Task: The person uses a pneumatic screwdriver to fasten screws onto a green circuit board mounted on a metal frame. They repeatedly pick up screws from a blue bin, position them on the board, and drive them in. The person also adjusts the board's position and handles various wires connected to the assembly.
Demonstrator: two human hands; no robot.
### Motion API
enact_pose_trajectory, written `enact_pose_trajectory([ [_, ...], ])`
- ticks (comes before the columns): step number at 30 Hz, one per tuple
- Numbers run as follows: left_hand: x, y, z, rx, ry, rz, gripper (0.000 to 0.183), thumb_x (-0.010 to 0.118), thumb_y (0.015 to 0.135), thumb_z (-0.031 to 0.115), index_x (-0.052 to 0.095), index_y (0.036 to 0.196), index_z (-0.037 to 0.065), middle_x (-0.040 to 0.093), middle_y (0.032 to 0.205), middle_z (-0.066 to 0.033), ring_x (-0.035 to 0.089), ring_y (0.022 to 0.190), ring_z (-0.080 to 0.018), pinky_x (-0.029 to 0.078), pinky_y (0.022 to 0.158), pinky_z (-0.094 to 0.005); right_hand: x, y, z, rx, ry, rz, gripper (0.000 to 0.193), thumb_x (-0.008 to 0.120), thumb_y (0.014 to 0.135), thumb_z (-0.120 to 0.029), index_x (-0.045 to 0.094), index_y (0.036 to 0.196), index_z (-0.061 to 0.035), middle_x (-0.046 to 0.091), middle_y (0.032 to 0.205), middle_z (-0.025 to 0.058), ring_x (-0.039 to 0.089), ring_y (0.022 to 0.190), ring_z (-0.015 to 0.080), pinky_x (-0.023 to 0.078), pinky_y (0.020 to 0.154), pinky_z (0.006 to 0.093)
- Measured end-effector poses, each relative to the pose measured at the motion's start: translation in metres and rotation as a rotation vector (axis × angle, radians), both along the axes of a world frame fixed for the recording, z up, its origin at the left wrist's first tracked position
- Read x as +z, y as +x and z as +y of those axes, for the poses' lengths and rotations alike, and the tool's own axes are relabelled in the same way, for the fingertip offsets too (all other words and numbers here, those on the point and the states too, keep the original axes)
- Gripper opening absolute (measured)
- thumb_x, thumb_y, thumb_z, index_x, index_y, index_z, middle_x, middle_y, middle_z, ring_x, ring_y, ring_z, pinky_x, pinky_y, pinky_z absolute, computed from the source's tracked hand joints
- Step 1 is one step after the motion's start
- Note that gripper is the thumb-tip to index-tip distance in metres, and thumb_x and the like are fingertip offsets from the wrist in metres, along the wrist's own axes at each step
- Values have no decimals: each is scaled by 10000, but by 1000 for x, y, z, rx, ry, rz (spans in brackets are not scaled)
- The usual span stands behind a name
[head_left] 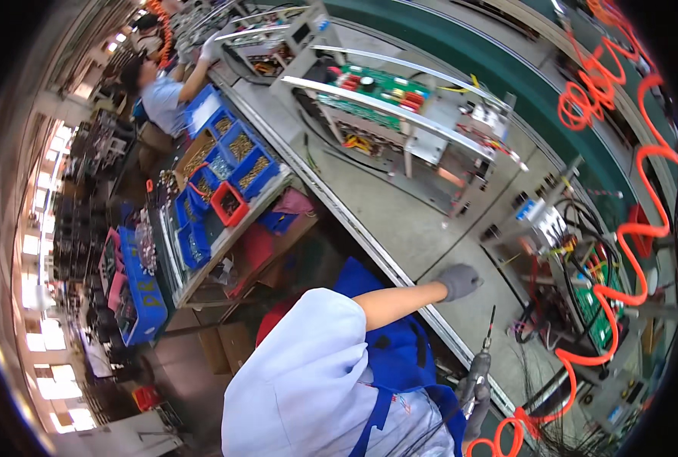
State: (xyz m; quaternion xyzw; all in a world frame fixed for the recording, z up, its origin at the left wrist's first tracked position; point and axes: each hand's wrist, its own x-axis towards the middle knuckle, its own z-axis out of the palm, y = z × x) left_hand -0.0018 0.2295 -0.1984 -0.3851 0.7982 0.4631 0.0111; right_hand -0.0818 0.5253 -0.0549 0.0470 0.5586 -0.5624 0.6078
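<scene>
My left hand (459, 282), in a grey glove, is closed above the grey bench top (400, 228); whatever its curled fingers hold, if anything, is hidden. At the lower edge, my right hand (474, 419) grips a power screwdriver (479, 373), its thin dark bit pointing up and away from me. That hand is only partly visible. Right of my left hand stands a metal chassis (535, 228) with black cables and a green circuit board (594, 305). Farther off is a larger open metal frame (423, 126) carrying another green board (369, 95). Neither hand touches these units.
Orange coiled hoses (621, 297) hang along the right side. A metal rail (354, 228) edges the bench. To the left, blue bins (240, 147) of small fasteners and a red bin (229, 203) stand on a side shelf. A co-worker (163, 95) reaches toward another unit at the far left.
</scene>
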Motion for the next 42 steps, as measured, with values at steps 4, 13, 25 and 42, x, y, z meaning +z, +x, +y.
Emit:
enact_pose_trajectory([
  [4,3,99,7,-28,-30,-95,368,537,895,420,682,888,82,678,888,-181,648,822,-384,488,768,-494,-6,-3,-8,55,168,-134,414,633,827,-345,540,1105,-51,599,753,62,573,554,162,506,495,281],
  [13,55,496,-110,1240,-667,-134,325,603,859,194,617,1148,44,665,1003,-204,650,952,-334,507,859,-402,17,99,-127,264,65,-71,433,607,830,-356,531,1117,-41,599,768,62,581,554,145,505,486,270],
  [25,63,596,-239,528,-265,-586,271,667,779,179,697,1034,91,689,1044,-157,658,950,-343,513,849,-427,50,243,-239,523,-15,3,593,614,793,-453,508,1173,-11,595,771,55,560,536,113,462,468,239],
  [42,138,394,-197,581,406,303,303,611,890,163,645,1121,-31,697,904,-107,690,773,-184,533,646,-243,74,211,-192,351,-174,62,738,656,792,-198,361,1458,-77,564,849,38,578,626,88,480,532,229],
])
